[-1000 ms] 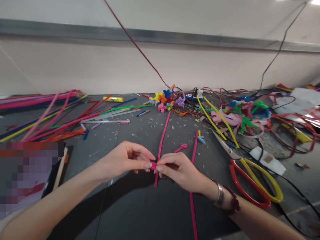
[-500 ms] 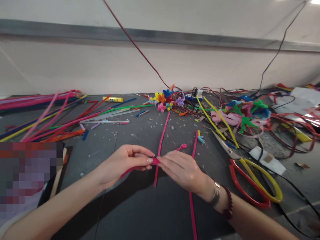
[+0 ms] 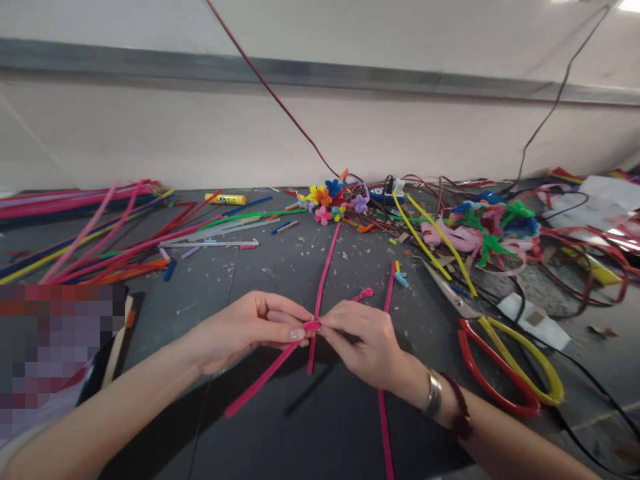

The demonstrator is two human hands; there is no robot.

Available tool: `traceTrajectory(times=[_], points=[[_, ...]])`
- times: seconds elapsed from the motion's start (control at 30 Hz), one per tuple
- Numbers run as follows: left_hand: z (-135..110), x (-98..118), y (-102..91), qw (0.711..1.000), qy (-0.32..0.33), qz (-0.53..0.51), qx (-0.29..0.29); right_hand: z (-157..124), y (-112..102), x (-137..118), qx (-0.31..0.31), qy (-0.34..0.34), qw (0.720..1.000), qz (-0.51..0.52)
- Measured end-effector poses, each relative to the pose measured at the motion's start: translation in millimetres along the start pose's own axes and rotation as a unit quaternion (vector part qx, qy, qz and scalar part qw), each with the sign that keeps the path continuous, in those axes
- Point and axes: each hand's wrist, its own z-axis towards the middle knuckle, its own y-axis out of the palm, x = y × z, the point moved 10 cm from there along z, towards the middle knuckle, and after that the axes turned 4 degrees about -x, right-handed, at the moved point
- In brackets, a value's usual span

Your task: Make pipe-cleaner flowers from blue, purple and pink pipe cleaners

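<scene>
Between my two hands is a pink pipe cleaner, bent into a small folded bundle at my fingertips, its long tail slanting down to the lower left. My left hand pinches the bundle between thumb and fingers. From the other side, my right hand grips the bundle's right end with its fingertips. Behind the fingers, another pink pipe cleaner lies on the table, partly covered. A third straight pink pipe cleaner passes under my right hand. A small pink looped piece shows just beyond that hand.
Scissors with red and yellow handles lie at the right. Pipe cleaner flowers, a yellow glue stick and tangled cords line the back. Loose pipe cleaners pile at the left. Two yellow strips lie right of centre.
The pink pipe cleaner's tail has swung out from beneath my left hand and now points to the lower left. The fold at my fingertips shows more plainly; both hands have shifted only slightly.
</scene>
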Motion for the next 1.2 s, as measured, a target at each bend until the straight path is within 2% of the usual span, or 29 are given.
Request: traceTrajectory(times=[0.3,0.4,0.5,0.57,0.63,0.7,0.83,0.97,1.1,1.2], points=[[-2,29,5.7,0.98,0.113,0.159,0.033,-5,16,22,-0.044,0.161,0.98,0.111],[-5,31,4.5,0.973,0.118,0.192,0.052,-9,25,30,-0.062,0.205,0.961,0.176],[-6,33,1.8,0.965,0.118,0.222,0.073,-12,35,36,-0.078,0.247,0.929,0.264],[-6,34,-0.4,0.961,0.122,0.232,0.087,-13,40,36,-0.088,0.256,0.913,0.305],[-6,36,-3.2,0.958,0.124,0.236,0.102,-13,42,35,-0.093,0.255,0.909,0.317],[-7,36,-4.3,0.958,0.124,0.234,0.109,-13,40,35,-0.089,0.25,0.917,0.298],[-7,34,-2.4,0.961,0.116,0.227,0.108,-9,30,33,-0.07,0.222,0.954,0.19],[-4,26,-5.1,0.971,0.101,0.186,0.112,-7,27,28,-0.069,0.205,0.962,0.165],[5,11,-6.0,0.991,0.073,0.098,0.062,-11,35,33,-0.098,0.24,0.936,0.237],[4,15,-7.9,0.989,0.085,0.106,0.052,-16,40,40,-0.094,0.278,0.911,0.291]])
